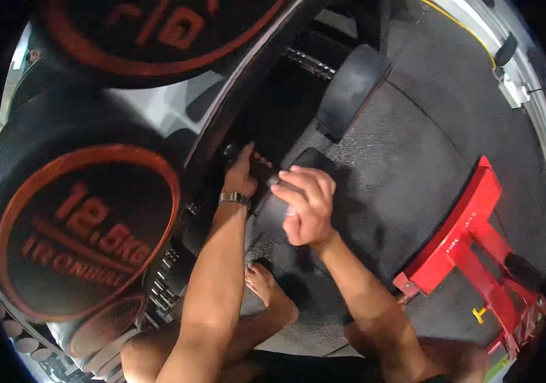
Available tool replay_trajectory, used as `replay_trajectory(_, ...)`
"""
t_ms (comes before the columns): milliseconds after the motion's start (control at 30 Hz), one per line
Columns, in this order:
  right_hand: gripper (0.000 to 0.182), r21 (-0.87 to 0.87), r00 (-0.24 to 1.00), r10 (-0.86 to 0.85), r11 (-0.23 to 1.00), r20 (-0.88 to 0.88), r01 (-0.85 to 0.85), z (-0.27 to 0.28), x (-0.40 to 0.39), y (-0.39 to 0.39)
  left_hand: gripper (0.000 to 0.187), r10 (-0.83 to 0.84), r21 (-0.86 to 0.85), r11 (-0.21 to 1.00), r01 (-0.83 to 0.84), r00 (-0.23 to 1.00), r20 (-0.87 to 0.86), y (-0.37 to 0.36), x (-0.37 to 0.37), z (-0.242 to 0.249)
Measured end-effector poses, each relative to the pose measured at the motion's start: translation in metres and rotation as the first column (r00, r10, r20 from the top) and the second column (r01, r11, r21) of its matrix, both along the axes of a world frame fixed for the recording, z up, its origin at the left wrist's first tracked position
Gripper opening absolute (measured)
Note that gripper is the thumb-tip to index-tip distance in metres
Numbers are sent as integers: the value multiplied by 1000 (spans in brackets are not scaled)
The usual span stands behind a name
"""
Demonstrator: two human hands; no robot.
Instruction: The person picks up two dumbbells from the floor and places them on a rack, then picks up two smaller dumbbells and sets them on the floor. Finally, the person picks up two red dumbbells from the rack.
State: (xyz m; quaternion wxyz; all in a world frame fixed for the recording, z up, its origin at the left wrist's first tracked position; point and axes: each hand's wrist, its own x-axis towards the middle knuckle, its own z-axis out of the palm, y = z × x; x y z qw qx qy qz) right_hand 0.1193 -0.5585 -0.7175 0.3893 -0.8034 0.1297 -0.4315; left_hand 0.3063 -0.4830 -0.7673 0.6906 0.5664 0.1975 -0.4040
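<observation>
My left hand (241,172), with a metal-banded watch (235,199) on its wrist, is wrapped around a dark cylindrical handle (262,172) in the shadow beside the rack. A dark rounded end shows by the thumb. Close on its right, my right hand (310,203) has bent fingers at the handle's near end, where a paler tip shows. Just beyond the hands, a black dumbbell (357,89) with a ridged metal grip rests low by the rack. Deep shadow hides the handle's far side.
Large black 12.5 kg dumbbells (88,233) with red rings sit on the rack (235,83) at left, close to my left arm. A red metal frame (455,246) stands on the dark floor (439,121) at right. What looks like a bare foot (263,284) is below my hands.
</observation>
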Motion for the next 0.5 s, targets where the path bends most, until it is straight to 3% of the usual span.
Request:
replay_trajectory(133,31,55,994,23,998,-108,-17,25,-4,10,23,212,9,975,-220,929,-302,-2,-6,2)
replay_trajectory(200,39,44,979,11,999,-205,-2,34,-10,9,21,205,24,977,-210,915,-347,-5,-9,6)
replay_trajectory(267,57,136,916,-154,967,-370,217,40,-14,18,19,161,-20,984,-178,927,-339,-2,-18,12)
replay_trajectory(300,67,169,864,-229,928,-449,333,45,-15,21,18,190,41,982,-186,938,-291,-4,-18,14)
replay_trajectory(333,80,487,836,-143,756,-529,438,50,-12,18,18,178,53,984,-170,945,-275,-5,-15,15)
replay_trajectory(367,93,720,822,-32,465,-568,515,56,-8,15,17,166,68,986,-154,952,-257,-5,-10,12)
replay_trajectory(400,106,828,824,89,101,-559,551,59,-6,10,17,156,85,987,-139,959,-237,-3,-5,7)
replay_trajectory(467,127,899,914,198,-197,-354,391,47,-6,4,18,172,12,985,-172,972,-161,-4,-3,-3)
replay_trajectory(500,128,892,921,222,-255,-321,372,54,-4,4,18,208,-25,976,-214,967,-144,-6,-7,-1)
